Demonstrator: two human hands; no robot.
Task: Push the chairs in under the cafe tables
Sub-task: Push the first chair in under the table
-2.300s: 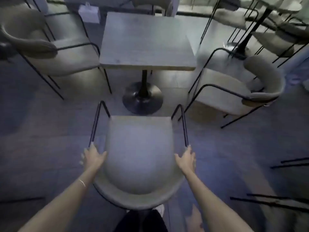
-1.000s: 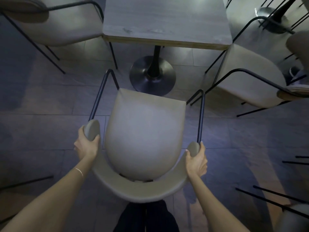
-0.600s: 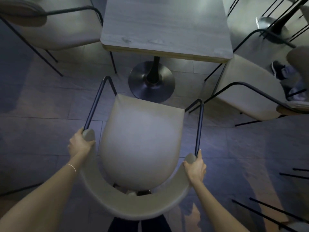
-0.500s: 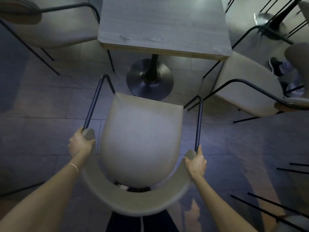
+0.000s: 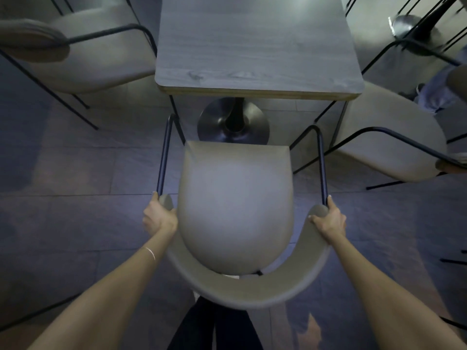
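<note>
With the left hand [image 5: 159, 218] and right hand [image 5: 328, 221] clamped on the chair [image 5: 236, 198], its armrests could be jammed against the counter [image 5: 255, 44] edge if pushed crooked.

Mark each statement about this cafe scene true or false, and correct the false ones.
1. Both hands grip the ends of the chair's curved backrest. True: left hand, right hand, chair.
2. The chair's seat is fully under the table. False: the seat is short of the table edge.
3. The tabletop holds cups. False: it is bare.
4. The table stands on a round pedestal base. True.
</note>
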